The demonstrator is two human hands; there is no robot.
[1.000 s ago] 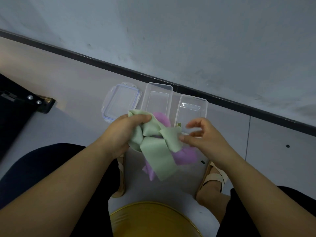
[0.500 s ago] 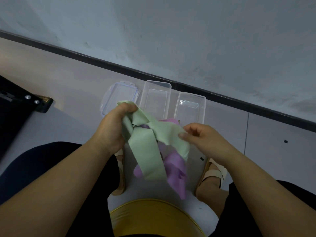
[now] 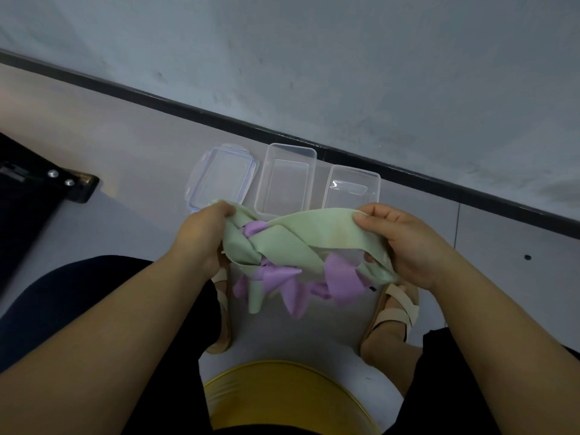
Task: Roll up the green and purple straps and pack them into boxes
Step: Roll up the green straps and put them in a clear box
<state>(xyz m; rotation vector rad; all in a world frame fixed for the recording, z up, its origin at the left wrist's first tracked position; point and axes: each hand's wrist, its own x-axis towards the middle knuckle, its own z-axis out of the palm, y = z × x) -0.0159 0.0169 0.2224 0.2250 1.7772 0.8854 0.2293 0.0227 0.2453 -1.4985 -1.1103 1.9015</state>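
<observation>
While the green strap and the purple strap are tangled together and neither is rolled, the task looks barely begun. The left hand grips one bunched end of the green strap and the right hand pinches the other, holding it stretched above the floor, over the person's feet. The purple strap winds through it and hangs in loops beneath. I judge the colours must be parted first, then each rolled and packed.

A clear box and a second box stand side by side at the floor's far edge, against the dark skirting board, with no strap in either. A lid lies just beside the clear box. The knotting itself is the obstacle. Sandals and a yellow seat lie below the hands.
</observation>
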